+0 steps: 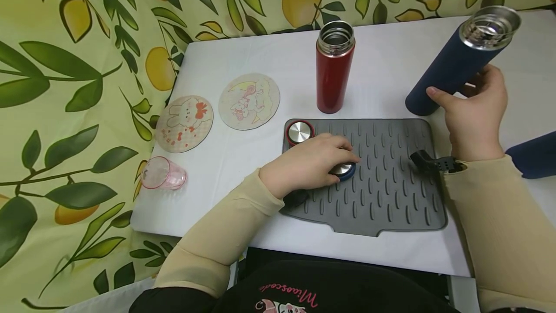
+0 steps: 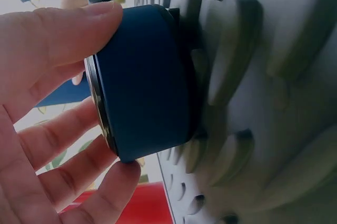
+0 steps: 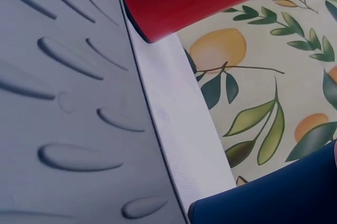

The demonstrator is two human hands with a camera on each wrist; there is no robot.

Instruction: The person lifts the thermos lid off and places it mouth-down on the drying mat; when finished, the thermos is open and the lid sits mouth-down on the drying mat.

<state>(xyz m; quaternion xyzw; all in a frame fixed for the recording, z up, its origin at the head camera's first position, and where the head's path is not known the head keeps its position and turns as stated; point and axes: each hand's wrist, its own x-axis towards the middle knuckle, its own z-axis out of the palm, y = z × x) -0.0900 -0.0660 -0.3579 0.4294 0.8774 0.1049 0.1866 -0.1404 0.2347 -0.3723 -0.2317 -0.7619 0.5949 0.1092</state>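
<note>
Two hands of yours are busy, one on each side. Your left hand (image 1: 310,161) grips a blue lid (image 1: 344,172), its thumb on one side and its fingers curled on the other, as the left wrist view shows. The lid is at the left half of the grey mat (image 1: 393,206), steel top upward; you can't quite tell whether its underside fully touches the ridges. A red-rimmed lid (image 1: 300,132) sits on the mat's far left corner, just beside that hand.

Your right hand (image 1: 479,107) holds a blue bottle (image 1: 451,64), thumb on the near side and fingers wrapped round the far one. The bottle is just past the mat's far right corner, its bare steel mouth upward; whether its base rests on the desk (image 1: 243,173) is hard to tell.

Between your hands, beyond the mat, a red bottle (image 1: 335,74) stands upright. Off to your left lie a bunny coaster (image 1: 184,123) and a moon coaster (image 1: 249,101), near each other but apart, with a pink glass (image 1: 165,174) closer to you. A dark blue object (image 1: 536,156) is partly hidden behind your right sleeve (image 1: 504,226).
</note>
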